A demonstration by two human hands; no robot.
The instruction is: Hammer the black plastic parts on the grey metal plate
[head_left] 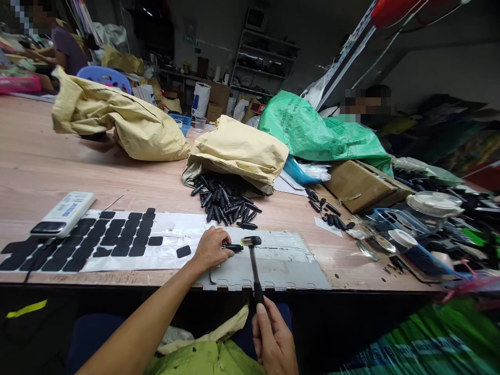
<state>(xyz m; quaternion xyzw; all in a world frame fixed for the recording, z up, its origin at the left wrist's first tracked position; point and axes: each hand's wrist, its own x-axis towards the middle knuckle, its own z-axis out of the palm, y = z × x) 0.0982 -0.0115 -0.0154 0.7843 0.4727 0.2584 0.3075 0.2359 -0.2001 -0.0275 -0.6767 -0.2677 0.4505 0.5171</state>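
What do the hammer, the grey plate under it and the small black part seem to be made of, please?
The hammer: head looks like metal, with a bright glint; dark handle, material unclear. The grey plate: probably sheet metal, thin, flat, dull sheen, notched front edge. The small black part in the left hand: likely plastic, smooth and faintly glossy, not certain.

Bare hands, bare forearm — a worker's own view
Left hand (211,249) and forearm (156,312), from 7 o'clock, uncovered to the elbow; right hand (273,338), at 6 o'clock, bare to the wrist.
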